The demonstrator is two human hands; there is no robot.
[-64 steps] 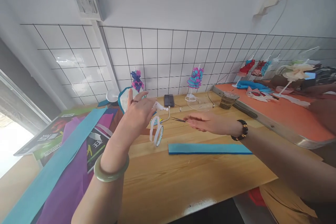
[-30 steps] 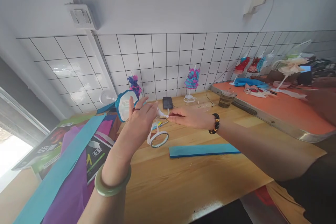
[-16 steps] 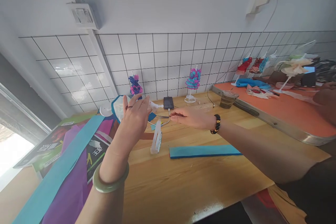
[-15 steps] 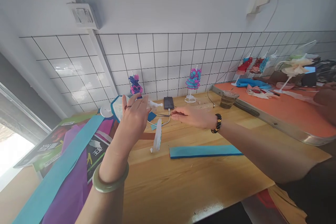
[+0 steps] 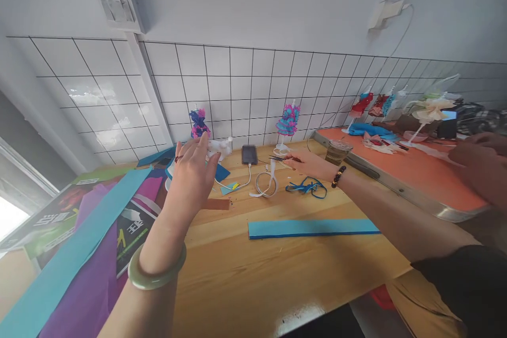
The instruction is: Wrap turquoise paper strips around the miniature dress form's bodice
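My left hand (image 5: 193, 169) is closed over a small white dress form (image 5: 219, 148) lying on its side. Its torso sticks out past my thumb, and part of a blue-edged white piece shows behind the wrist; my hand hides the rest. My right hand (image 5: 303, 161) pinches dark tweezers (image 5: 280, 158) pointing left. Just below their tips, a narrow white tail rises from a roll of white tape (image 5: 266, 186); whether the tips grip it I cannot tell. A tangle of blue ribbon (image 5: 307, 187) lies below my right hand.
A phone (image 5: 249, 155) with a white cable sits near the wall, beside a blue-pink doll dress (image 5: 288, 120) on a stand. A turquoise strip (image 5: 312, 228) lies in front. Magazines and coloured sheets (image 5: 83, 253) cover the left. A cup (image 5: 338, 151) stands by the orange table (image 5: 431, 174).
My right hand and tweezers have moved right and up, uncovering the blue ribbon. The tape roll has shifted right and turned to show its ring. My left hand and dress form have moved slightly left and up.
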